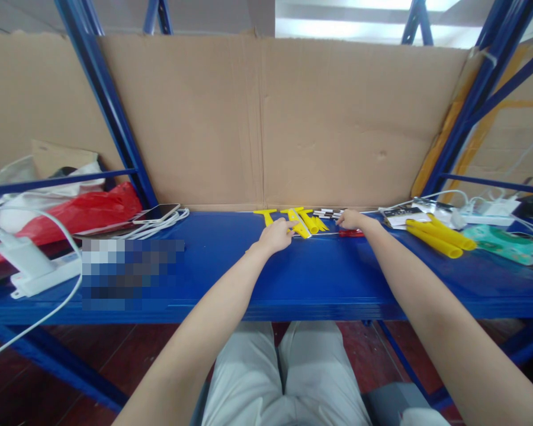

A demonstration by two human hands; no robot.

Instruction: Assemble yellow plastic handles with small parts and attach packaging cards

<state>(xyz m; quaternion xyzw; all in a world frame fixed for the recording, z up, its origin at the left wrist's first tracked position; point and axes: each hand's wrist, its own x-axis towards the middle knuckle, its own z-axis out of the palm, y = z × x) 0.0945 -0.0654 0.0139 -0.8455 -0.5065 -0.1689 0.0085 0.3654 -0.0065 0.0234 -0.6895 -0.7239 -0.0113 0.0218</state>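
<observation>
Near the back of the blue shelf, my left hand (276, 235) rests among yellow plastic parts, its fingers bent at the left side of a yellow piece (299, 223). A T-shaped yellow part (266, 216) stands out just behind that hand. More yellow pieces (311, 221) lie to its right. My right hand (350, 220) reaches down with bent fingers beside several black-and-white sticks (327, 213). Under it lies a red handle (350, 233), with a thin metal shaft pointing left towards my left hand. What the fingertips of either hand hold is too small to make out.
Yellow tubes (439, 236), a green packet (506, 244) and white cables are at the right. A phone (157, 213), a coiled cable, a red bag (86, 210) and a white power strip (44, 275) lie left. Cardboard (328, 124) stands behind.
</observation>
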